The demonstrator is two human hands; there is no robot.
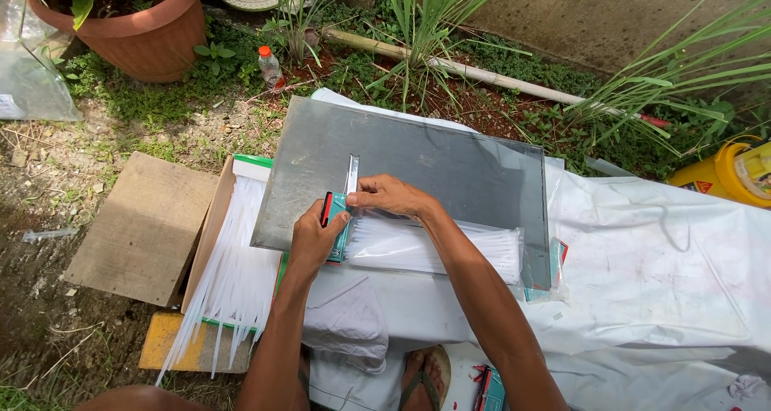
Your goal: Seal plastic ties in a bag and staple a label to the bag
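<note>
Hands on a pack of white plastic ties, in the middle of the frame.

Both hands meet at the left end of a clear bag (434, 246) full of thin white ties. It lies on a flat grey sheet (418, 166), smooth and dull. The left hand (313, 238) is curled tight around the bag's teal and red card top (333, 218). The right hand (389, 196) pinches the same end with bent fingers, near a thin shiny strip (352, 174). At the left, a cardboard box (210, 234) holds many loose white ties (233, 274) that spill over its edge. A round clay pot (144, 33) with a plant sits at the upper left. White cloth (658, 274) covers the right side.
</note>
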